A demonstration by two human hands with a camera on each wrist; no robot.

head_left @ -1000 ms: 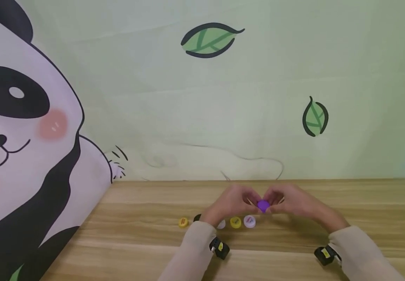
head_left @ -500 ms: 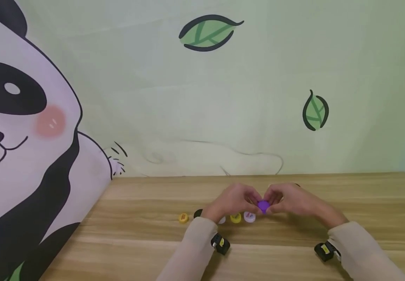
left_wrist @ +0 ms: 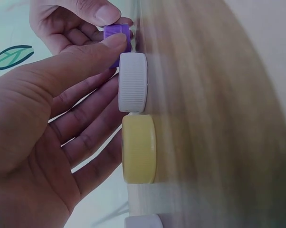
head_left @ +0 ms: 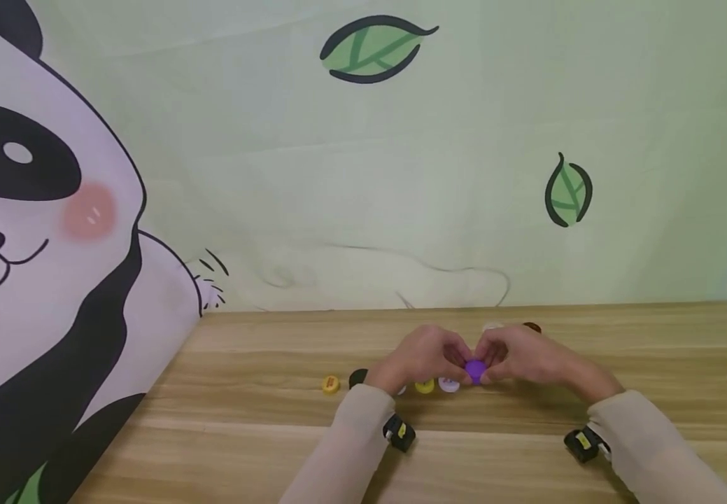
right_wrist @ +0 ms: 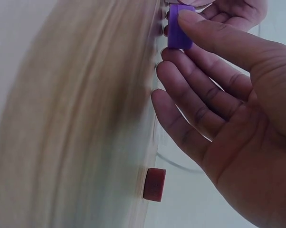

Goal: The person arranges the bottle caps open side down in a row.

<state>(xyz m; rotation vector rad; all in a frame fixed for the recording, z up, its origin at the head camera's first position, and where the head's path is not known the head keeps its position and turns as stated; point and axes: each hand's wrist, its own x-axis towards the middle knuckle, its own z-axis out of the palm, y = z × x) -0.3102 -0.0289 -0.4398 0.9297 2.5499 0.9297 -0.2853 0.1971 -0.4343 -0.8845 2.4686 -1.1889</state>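
Note:
Both hands meet at a small purple bottle cap [head_left: 475, 372] near the middle of the table. The left hand [head_left: 422, 355] pinches its left side between thumb and fingers, and the right hand [head_left: 523, 355] pinches the right side. In the right wrist view the purple cap [right_wrist: 176, 33] stands on edge under the right thumb, the other fingers spread loosely below. Seen from the left wrist, a ribbed white cap [left_wrist: 133, 83] lies beside the purple one, followed by a yellow cap [left_wrist: 139, 149].
Left of the hands, an orange-yellow cap [head_left: 330, 384] and a black cap [head_left: 358, 378], partly behind the left wrist, continue the row. Behind the right hand sit a brown-red cap [head_left: 532, 327] and a whitish one [head_left: 492, 326]. A printed cloth [head_left: 262, 175] backs the wooden table [head_left: 243, 455].
The head view has tilted down, so the table sits higher in it. Caps behind the right hand have come into sight. Both hands keep the purple cap in nearly the same place.

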